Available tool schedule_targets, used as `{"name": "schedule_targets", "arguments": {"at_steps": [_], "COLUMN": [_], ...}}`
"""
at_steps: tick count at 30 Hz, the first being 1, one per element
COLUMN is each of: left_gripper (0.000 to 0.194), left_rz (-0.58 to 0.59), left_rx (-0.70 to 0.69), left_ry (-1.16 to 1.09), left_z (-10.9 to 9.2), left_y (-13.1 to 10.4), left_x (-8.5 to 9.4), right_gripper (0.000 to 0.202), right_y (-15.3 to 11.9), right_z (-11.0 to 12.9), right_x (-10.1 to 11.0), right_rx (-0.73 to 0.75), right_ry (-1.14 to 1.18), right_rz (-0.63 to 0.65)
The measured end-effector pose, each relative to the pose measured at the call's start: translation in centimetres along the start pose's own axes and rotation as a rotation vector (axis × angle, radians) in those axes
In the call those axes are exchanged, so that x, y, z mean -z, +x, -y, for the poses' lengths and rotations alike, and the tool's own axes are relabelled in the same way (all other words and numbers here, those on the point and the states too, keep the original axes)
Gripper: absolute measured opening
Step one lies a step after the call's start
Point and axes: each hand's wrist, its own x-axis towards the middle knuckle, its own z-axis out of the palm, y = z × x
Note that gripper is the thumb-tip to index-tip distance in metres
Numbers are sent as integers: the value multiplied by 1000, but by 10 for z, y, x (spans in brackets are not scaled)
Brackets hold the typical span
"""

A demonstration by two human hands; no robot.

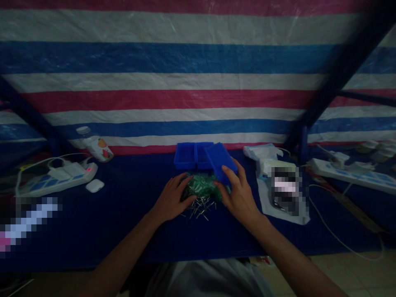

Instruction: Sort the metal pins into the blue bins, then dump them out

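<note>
My right hand point(236, 192) is closed on the edge of a blue plastic tray point(219, 159), which is tilted in front of the others. Two more blue trays point(185, 156) stand side by side at the back, the right one partly covered by the held tray. My left hand point(173, 198) has its thumb and fingers apart along the left side of a heap of clear green pieces point(201, 184); whether a bag wraps them I cannot tell. Thin silver metal pins point(199, 207) lie loosely crossed at the heap's near side, between my hands.
A power strip point(55, 181), a white earbud case point(94, 186) and a bottle point(98, 146) are on the left of the blue table point(123, 231). White packaging point(262, 152), a blurred-out object point(286, 192), a cable and another power strip point(352, 173) are on the right. Striped sheeting hangs behind.
</note>
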Motion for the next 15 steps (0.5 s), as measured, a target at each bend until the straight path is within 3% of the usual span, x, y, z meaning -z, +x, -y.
{"name": "schedule_targets", "arguments": {"at_steps": [8, 15], "left_gripper": [63, 64], "left_rz": [-9, -27], "left_rx": [3, -22], "left_ry": [-4, -73], "left_z": [-1, 1], "left_y": [-1, -1], "left_x": [0, 4], "right_gripper": [79, 61], "right_y": [1, 25], "right_z": [-4, -14], "right_x": [0, 15], "right_rx": [52, 271], "right_ry": [21, 140], "right_rz": [12, 132]}}
